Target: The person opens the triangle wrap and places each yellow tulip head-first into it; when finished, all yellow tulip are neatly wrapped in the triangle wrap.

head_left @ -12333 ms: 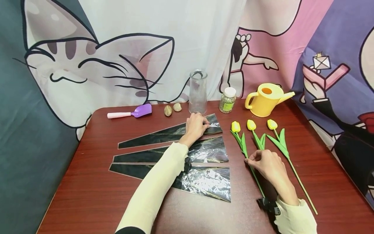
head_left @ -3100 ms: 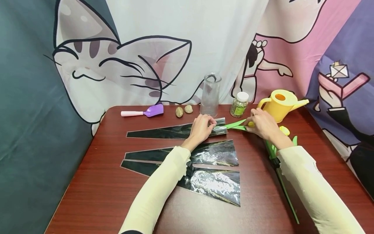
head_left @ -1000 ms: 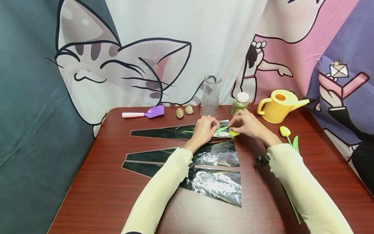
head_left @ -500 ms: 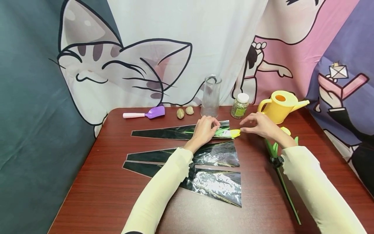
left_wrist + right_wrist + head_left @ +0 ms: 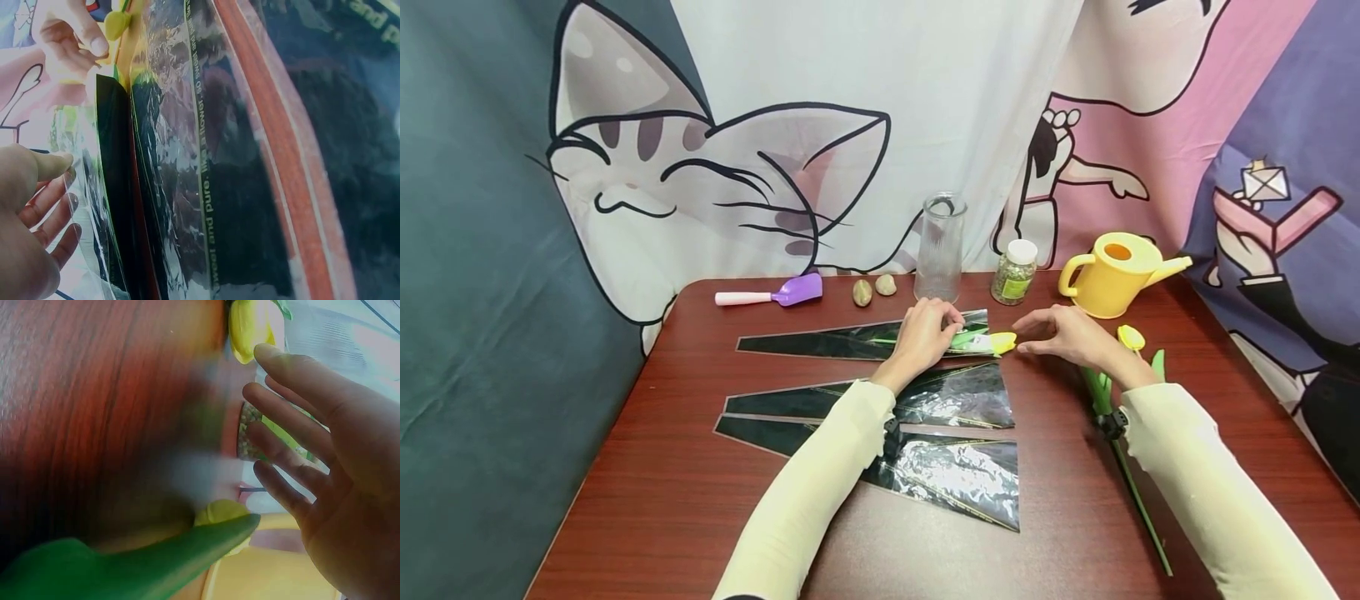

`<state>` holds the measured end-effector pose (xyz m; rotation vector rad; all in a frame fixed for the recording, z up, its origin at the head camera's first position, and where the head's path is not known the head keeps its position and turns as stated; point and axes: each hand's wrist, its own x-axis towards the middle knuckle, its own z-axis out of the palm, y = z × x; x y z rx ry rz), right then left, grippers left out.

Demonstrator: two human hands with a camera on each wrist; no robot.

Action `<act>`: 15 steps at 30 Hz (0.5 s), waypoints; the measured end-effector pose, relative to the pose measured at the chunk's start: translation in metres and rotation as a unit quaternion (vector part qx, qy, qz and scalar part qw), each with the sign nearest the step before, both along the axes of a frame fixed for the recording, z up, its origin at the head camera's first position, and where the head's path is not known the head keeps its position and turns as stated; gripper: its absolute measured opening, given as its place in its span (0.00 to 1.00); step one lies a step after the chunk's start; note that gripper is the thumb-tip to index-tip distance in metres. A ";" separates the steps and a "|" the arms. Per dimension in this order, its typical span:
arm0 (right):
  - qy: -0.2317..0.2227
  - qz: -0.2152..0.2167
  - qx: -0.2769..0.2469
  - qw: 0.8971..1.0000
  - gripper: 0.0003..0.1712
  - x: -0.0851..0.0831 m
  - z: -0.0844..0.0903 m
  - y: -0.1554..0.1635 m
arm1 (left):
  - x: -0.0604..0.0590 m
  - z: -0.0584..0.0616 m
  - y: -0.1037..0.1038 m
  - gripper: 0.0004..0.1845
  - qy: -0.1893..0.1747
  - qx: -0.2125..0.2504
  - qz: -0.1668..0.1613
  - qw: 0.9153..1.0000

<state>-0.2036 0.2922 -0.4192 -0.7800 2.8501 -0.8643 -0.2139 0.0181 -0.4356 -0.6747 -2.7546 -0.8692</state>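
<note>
My left hand (image 5: 927, 332) pinches the edge of the farthest flower sleeve (image 5: 805, 343), a clear and black tapered wrapper lying on the table. In the left wrist view, thumb and fingertips meet at its clear film (image 5: 84, 206). A yellow tulip (image 5: 1002, 342) lies inside this sleeve, its head sticking out of the wide end and its stem running left. Just right of that head, my right hand (image 5: 1067, 335) stands with fingers apart, holding nothing. In the right wrist view, the index fingertip is close to the tulip head (image 5: 249, 328); whether they touch I cannot tell.
Two more sleeves (image 5: 955, 392) lie nearer. Other tulips (image 5: 1131, 337) lie under and beside the right forearm. Along the back stand a glass vase (image 5: 940, 250), a jar (image 5: 1015, 273) and a yellow watering can (image 5: 1112, 275). Two stones (image 5: 862, 292) and a purple shovel (image 5: 797, 290) lie left.
The tulip has gone from the table into the far sleeve. My right hand has let go of its head, drawn back right, then come slightly lower. The left hand keeps its place.
</note>
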 end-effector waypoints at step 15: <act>0.004 -0.001 -0.027 1.000 0.14 0.001 -0.012 -0.006 | 0.001 0.001 0.001 0.02 -0.003 0.001 -0.003 1.000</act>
